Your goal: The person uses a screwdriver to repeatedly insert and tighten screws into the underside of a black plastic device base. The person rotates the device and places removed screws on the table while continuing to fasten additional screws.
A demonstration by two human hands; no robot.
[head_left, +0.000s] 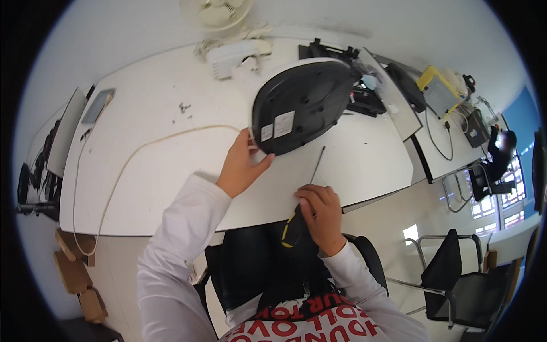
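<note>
A large rounded appliance base [310,100] with a black underside, a pale rim and white labels is tipped up on the white table. My left hand [242,165] grips its near left edge, thumb over the rim. From beside that hand a pale cord [154,137] curves left across the tabletop. In my right hand [322,214] is a screwdriver [292,228] with a black and yellow handle, held at the table's front edge. Its thin shaft points away from me and its tip is apart from the base. The base's top side is hidden.
Several small screws [183,108] lie on the table [171,176], near a grey phone [98,106] at the left. A white device [233,57] and a round cream fan-like part [216,12] stand behind. Black parts [364,102] are at the right. A person sits farther right.
</note>
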